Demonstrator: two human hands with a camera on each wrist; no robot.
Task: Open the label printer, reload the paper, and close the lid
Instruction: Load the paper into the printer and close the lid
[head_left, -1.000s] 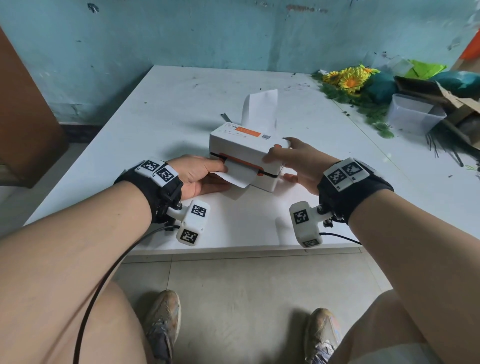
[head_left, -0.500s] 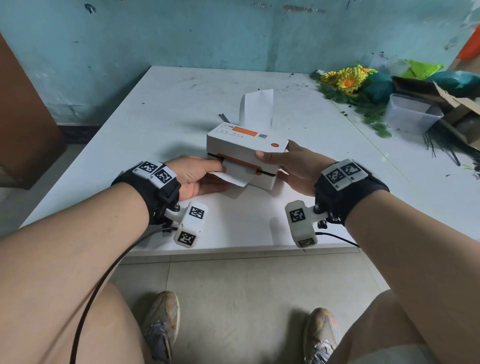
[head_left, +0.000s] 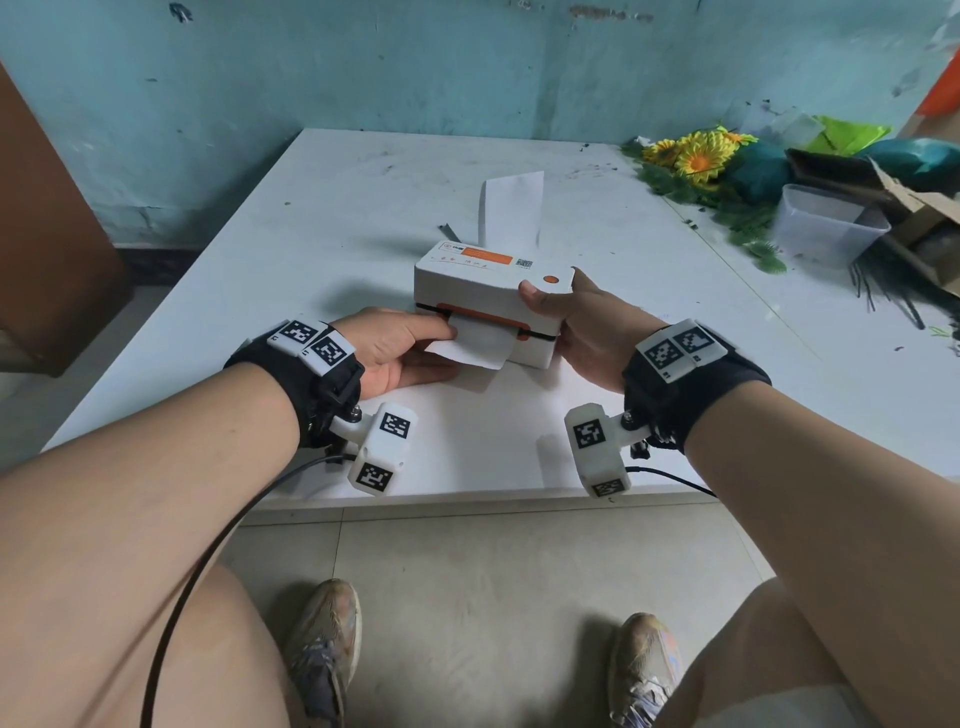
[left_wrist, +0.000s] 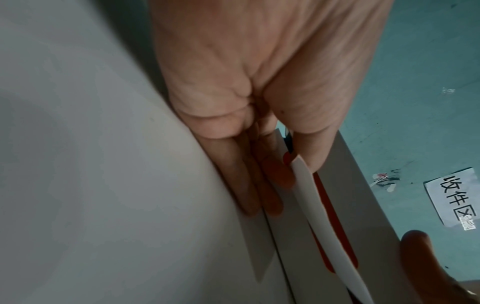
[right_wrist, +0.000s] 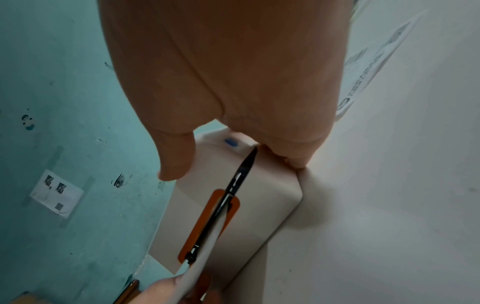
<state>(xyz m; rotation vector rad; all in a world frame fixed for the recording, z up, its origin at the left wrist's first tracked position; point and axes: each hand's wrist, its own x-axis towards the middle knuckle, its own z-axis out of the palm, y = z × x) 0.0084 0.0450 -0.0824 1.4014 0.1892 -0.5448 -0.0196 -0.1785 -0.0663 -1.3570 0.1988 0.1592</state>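
The white label printer (head_left: 483, 291) with orange trim sits near the table's front, its lid down. A paper strip (head_left: 478, 348) sticks out of its front slot, and more paper (head_left: 511, 213) stands up behind it. My left hand (head_left: 434, 340) pinches the front strip, thumb on top and fingers beneath; the left wrist view shows this pinch on the paper edge (left_wrist: 309, 195). My right hand (head_left: 553, 314) grips the printer's right end, thumb on the lid's front corner and fingers down the side. The right wrist view shows the printer (right_wrist: 249, 197), the slot's paper (right_wrist: 207, 244) and my thumb (right_wrist: 176, 162).
The white table (head_left: 649, 322) runs to a teal wall. At the back right lie artificial sunflowers (head_left: 696, 156), a clear plastic tub (head_left: 826, 228) and a cardboard box (head_left: 919, 218). The table's front edge is just below my wrists.
My right hand slid off the lid's top corner down to the printer's right end, baring the orange button. The left hand kept its pinch on the front paper.
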